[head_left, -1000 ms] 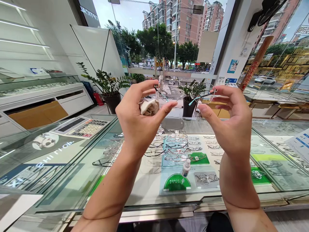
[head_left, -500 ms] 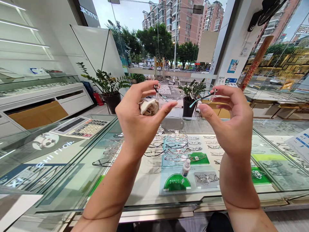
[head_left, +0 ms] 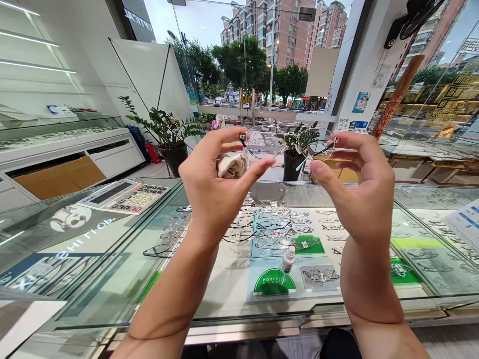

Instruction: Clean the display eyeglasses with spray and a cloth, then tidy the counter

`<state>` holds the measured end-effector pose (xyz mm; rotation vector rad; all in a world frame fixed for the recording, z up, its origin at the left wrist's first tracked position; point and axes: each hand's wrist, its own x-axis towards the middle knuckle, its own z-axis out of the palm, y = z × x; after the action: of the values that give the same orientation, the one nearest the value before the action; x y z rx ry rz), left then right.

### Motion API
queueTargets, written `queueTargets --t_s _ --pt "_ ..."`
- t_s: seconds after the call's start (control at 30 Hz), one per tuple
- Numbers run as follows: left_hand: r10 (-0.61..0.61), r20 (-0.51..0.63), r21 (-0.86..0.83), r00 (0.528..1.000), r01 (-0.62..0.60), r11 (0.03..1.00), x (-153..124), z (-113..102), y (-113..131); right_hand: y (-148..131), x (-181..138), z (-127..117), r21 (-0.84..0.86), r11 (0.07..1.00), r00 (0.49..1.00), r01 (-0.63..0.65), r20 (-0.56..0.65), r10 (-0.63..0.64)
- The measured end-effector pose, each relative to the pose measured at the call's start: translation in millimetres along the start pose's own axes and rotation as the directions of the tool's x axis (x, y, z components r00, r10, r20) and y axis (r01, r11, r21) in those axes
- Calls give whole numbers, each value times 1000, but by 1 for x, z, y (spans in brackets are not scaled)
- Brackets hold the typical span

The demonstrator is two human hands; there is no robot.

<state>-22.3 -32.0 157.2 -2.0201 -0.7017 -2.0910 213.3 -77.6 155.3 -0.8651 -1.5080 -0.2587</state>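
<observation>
A pair of thin-rimmed eyeglasses [head_left: 302, 164] is held up at chest height, its dark temples ending in teal tips. At its left side, my left hand [head_left: 215, 172] grips the frame near the hinge with the fingers. A crumpled pale cloth [head_left: 232, 165] is tucked in that same palm. My right hand [head_left: 357, 182] pinches the other side of the frame by its hinge, thumb below the lens. Under the hands stands a small white spray bottle [head_left: 288, 260] on the glass counter.
The glass display counter [head_left: 224, 309] holds several rows of eyeglasses [head_left: 274, 225]. A calculator [head_left: 125, 196] lies on the left, and a printed sheet [head_left: 464, 224] on the right. Potted plants [head_left: 170, 129] stand beyond, before a large window.
The eyeglasses have tilted slightly, so the teal temple tips sit a little differently. Both hands stay almost in place, the right one shifting barely rightward.
</observation>
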Motion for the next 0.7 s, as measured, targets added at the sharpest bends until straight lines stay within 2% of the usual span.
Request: queueTargets --t_s 0.33,0.7 --pt "-8 -2 27 1000 8 1000 -1 0 -1 -1 0 0 -15 1000 1000 8 -8 -8" --pt "-43 8 -43 999 44 998 -1 0 0 -2 0 0 -9 1000 1000 -10 -6 10"
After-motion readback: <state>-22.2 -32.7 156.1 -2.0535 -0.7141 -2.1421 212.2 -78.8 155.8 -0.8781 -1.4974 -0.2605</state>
